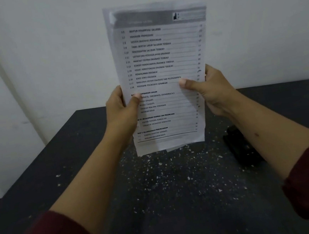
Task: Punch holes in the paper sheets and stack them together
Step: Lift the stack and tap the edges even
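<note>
So both hands are up holding a bundle of paper sheets (161, 79) upright over the middle of the table (61, 172), printed side facing the camera. The left hand (123, 109) pinches the left edge with the thumb on the front, and the right hand (211, 92) does the same on the right edge, both closed on the paper around mid-height. The bottom edge hangs just above the tabletop, or maybe touches it, I can't really tell. Looks to me like squaring up the bundle, tapping it even.

The hole punch (241, 147) (a dark thing, hard to make out against the dark top) sits near the right edge of the table, partly behind the right forearm. The surface is peppered with little white paper bits (177, 165), mostly in the middle.

What I'd worry about: the top of the bundle looks fanned, with one sheet sticking out at the upper left corner, so the sheets aren't lined up. If they go into the punch like that, the holes won't match across sheets. Also the grip is only at the sides, so an inner sheet could slip down or out. And the right forearm is close enough to the punch to knock it toward the edge.
</note>
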